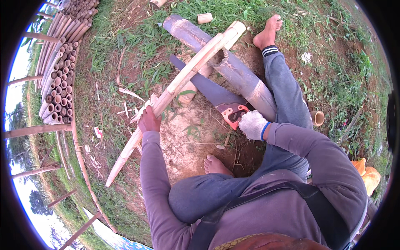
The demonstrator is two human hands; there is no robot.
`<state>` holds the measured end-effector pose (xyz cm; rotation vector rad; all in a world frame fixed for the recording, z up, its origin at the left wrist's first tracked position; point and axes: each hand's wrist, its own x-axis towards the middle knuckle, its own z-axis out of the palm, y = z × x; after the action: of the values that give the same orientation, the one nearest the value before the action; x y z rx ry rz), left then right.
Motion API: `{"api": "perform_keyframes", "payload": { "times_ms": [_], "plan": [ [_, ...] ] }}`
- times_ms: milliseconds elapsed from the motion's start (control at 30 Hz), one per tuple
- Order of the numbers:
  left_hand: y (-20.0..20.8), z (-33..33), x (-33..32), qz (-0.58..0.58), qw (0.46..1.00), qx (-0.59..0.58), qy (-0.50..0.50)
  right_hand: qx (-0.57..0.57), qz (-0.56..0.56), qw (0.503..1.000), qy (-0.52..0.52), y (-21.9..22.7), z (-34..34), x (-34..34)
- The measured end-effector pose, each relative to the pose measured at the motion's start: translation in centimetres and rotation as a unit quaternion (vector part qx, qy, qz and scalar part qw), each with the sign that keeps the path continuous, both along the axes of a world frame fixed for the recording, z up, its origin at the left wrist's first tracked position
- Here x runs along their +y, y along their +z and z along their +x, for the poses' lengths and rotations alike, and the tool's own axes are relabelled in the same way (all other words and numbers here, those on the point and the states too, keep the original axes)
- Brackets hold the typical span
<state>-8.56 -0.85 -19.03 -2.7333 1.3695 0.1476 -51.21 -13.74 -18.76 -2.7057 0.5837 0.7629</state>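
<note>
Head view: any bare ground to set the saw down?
Bare dirt between the left hand, handsaw and bare foot. Crowded near the thick bamboo log and leg; bamboo stack fills the left.

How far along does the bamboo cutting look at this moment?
Done: cut bamboo tubes lie stacked at the left, and short offcuts sit on the ground. In hand: the left hand grips a long pale bamboo pole resting across a thick log; the gloved right hand holds the handsaw. The pole looks uncut.
</note>
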Motion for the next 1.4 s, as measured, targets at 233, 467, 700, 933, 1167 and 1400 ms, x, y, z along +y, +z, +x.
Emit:
{"api": "perform_keyframes", "payload": {
  "times_ms": [233, 467, 700, 933, 1167, 1400],
  "plan": [
    [0.1, 1.6, 5.1, -0.018, 0.999, -0.037, 0.001, -0.006, -0.046, 0.998, 0.035, -4.9, 0.2, -0.8],
    [-0.9, 4.1, 11.4, -0.012, 0.999, -0.035, 0.037, -0.141, -0.032, 0.989, -0.036, 6.3, -2.6, 1.3],
    [-3.5, 3.6, 11.9, -0.003, 0.997, -0.059, 0.046, -0.368, 0.042, 0.920, -0.131, 16.2, -14.1, 2.8],
    [-4.1, 3.6, 11.6, -0.004, 0.996, -0.071, 0.053, -0.448, 0.098, 0.827, -0.326, 16.7, -13.6, 6.2],
    [-4.3, 3.6, 11.7, -0.002, 0.995, -0.081, 0.057, -0.515, 0.084, 0.778, -0.350, 11.6, -6.3, 2.0],
    [-4.3, 3.5, 11.5, 0.008, 0.995, -0.077, 0.068, -0.507, 0.130, 0.773, -0.358, 10.4, -5.8, 0.6]
  ]
}}
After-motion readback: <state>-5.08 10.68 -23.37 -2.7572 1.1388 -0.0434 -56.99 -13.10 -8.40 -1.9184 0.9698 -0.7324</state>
